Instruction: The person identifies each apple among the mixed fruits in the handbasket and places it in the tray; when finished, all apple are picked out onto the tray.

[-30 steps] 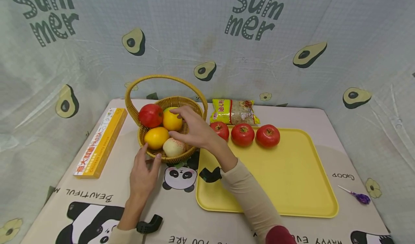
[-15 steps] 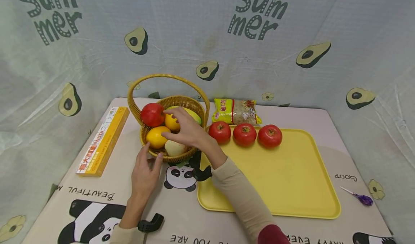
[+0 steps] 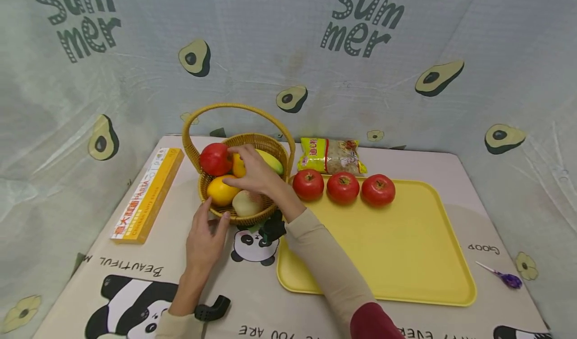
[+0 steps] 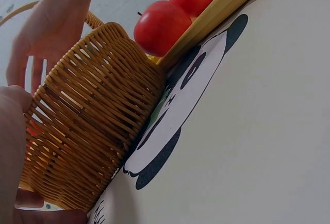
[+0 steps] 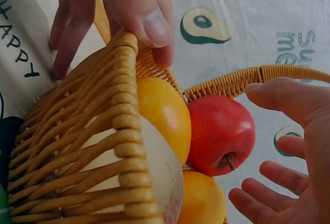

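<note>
A wicker basket with a tall handle holds a red apple, two orange-yellow fruits, a pale pink-speckled fruit and a yellow-green fruit. My left hand grips the near left rim, its thumb over the edge in the right wrist view. Above the fruit, my right hand has its fingers apart around the red apple's side. In the right wrist view a gap shows between the right fingers and the apple.
Right of the basket lies a yellow tray with three red apples along its far edge. Behind it rests a bag of pasta. A pasta box lies at left, a purple lollipop at right.
My right hand has moved left across the basket, from the rear yellow fruit toward the red apple, uncovering the yellow-green fruit. My left hand stays at the rim.
</note>
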Demonstrator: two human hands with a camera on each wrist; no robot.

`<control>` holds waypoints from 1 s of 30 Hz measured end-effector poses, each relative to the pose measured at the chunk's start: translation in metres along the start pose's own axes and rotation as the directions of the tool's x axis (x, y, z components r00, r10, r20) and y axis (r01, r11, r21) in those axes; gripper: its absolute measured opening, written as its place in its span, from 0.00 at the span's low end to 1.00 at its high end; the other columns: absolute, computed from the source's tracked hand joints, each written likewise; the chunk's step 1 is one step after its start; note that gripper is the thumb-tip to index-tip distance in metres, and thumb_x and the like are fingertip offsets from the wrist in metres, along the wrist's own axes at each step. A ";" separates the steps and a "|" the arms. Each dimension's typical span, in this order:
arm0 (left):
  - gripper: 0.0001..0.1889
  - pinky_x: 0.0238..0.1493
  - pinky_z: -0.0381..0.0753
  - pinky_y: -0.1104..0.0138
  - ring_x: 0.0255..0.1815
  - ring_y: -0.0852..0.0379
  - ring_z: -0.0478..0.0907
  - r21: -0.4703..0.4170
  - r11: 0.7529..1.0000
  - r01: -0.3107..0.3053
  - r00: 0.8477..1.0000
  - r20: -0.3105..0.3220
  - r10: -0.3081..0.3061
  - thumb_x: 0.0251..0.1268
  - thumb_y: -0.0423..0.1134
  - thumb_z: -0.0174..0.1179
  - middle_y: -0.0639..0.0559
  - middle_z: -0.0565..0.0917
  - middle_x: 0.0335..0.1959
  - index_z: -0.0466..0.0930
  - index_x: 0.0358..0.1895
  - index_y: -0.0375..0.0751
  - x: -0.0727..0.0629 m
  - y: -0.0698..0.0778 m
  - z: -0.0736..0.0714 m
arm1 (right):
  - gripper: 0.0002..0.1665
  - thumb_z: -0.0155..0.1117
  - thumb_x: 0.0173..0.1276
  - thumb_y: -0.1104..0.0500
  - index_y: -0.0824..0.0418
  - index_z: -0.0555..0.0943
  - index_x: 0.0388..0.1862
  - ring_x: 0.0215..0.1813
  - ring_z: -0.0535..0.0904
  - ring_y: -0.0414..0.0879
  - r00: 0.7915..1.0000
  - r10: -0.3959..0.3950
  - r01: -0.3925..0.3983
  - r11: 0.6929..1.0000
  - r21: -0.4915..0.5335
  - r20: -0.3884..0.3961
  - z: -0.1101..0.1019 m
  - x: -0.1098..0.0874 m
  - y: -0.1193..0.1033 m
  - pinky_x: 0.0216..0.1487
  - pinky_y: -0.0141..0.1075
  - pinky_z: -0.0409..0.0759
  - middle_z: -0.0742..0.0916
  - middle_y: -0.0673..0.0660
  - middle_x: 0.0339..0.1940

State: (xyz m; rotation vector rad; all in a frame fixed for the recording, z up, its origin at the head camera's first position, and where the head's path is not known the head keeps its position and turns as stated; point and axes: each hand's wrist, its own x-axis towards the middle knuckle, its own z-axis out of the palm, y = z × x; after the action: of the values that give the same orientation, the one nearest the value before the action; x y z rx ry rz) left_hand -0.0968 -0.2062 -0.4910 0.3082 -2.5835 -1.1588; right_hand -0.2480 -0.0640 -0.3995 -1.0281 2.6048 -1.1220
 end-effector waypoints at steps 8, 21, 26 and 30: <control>0.36 0.64 0.77 0.44 0.57 0.39 0.80 -0.005 1.000 -0.001 1.000 0.000 0.001 0.75 0.55 0.52 0.39 0.61 0.78 0.56 0.79 0.44 0.000 0.000 0.002 | 0.48 0.72 0.62 0.45 0.56 0.64 0.76 0.68 0.72 0.51 0.999 0.026 -0.025 0.999 -0.028 0.019 0.003 0.017 0.000 0.74 0.45 0.72 0.70 0.60 0.71; 0.35 0.64 0.77 0.43 0.56 0.38 0.80 -0.005 1.000 -0.004 1.000 -0.015 0.004 0.75 0.54 0.52 0.38 0.61 0.78 0.56 0.78 0.43 0.000 -0.001 0.000 | 0.50 0.71 0.63 0.45 0.52 0.58 0.79 0.69 0.72 0.51 0.991 0.102 -0.095 0.992 -0.077 0.087 0.013 0.043 -0.005 0.71 0.44 0.75 0.67 0.60 0.75; 0.35 0.64 0.77 0.43 0.55 0.38 0.81 -0.009 1.000 -0.006 1.000 -0.016 0.006 0.75 0.53 0.52 0.38 0.62 0.78 0.57 0.78 0.43 0.000 -0.001 0.001 | 0.52 0.71 0.63 0.46 0.51 0.56 0.80 0.71 0.70 0.49 0.985 0.133 -0.118 0.985 -0.128 0.108 0.016 0.051 -0.008 0.70 0.42 0.76 0.66 0.59 0.77; 0.35 0.64 0.77 0.44 0.55 0.39 0.80 -0.015 1.000 -0.006 1.000 -0.008 0.006 0.75 0.54 0.52 0.39 0.62 0.78 0.56 0.78 0.43 0.001 -0.001 0.003 | 0.53 0.71 0.63 0.46 0.51 0.54 0.81 0.71 0.69 0.50 0.983 0.146 -0.120 0.971 -0.205 0.114 0.016 0.056 -0.008 0.70 0.41 0.76 0.66 0.59 0.76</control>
State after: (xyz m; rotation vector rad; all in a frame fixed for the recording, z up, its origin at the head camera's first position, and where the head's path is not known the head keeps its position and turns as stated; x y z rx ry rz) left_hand -0.0988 -0.2048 -0.4933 0.3010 -2.5656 -1.1716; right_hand -0.2803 -0.1131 -0.3971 -0.9093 2.6751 -0.7535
